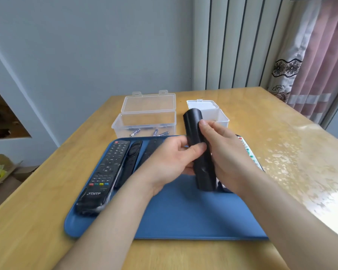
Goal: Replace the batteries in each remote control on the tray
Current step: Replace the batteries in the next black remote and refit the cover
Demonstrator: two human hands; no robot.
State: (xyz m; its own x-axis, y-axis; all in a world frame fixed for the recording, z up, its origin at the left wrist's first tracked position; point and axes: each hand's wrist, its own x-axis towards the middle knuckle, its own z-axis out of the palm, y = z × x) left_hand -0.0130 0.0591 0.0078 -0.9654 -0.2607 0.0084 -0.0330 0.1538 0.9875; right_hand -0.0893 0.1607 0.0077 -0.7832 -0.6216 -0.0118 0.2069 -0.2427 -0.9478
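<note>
A: Containers?

B: Two, both on the table (37,211) just behind the blue tray (183,217). The clear box (144,121) sits behind the tray's far-left part with its lid up. At least three batteries (135,132) lie loose on its floor. There are darker bits further back in it that I can't identify. The white box (217,114) is behind the tray's far-right part, also with its lid up. Its contents are hidden by its wall and the held remote.

A: Tray contents?

B: The THTF remote (103,172) is at the tray's left edge, face up. A slim black remote (131,158) lies beside it, then a third black remote (151,149), half covered by the left hand. A white remote (250,152) is at the tray's right edge, with only a strip of coloured buttons showing past the right wrist.

A: Hands?

B: Both grip the black remote (191,121), held above the middle of the tray. It is tilted, with its far end up toward the white box. The left hand (170,160) is wrapped around its middle, thumb across the plain back. The right hand (226,152) is closed on its right side, thumb tip on the upper back.

A: Battery cover?

B: I can't make out any seam on it. The button side faces away.
</note>
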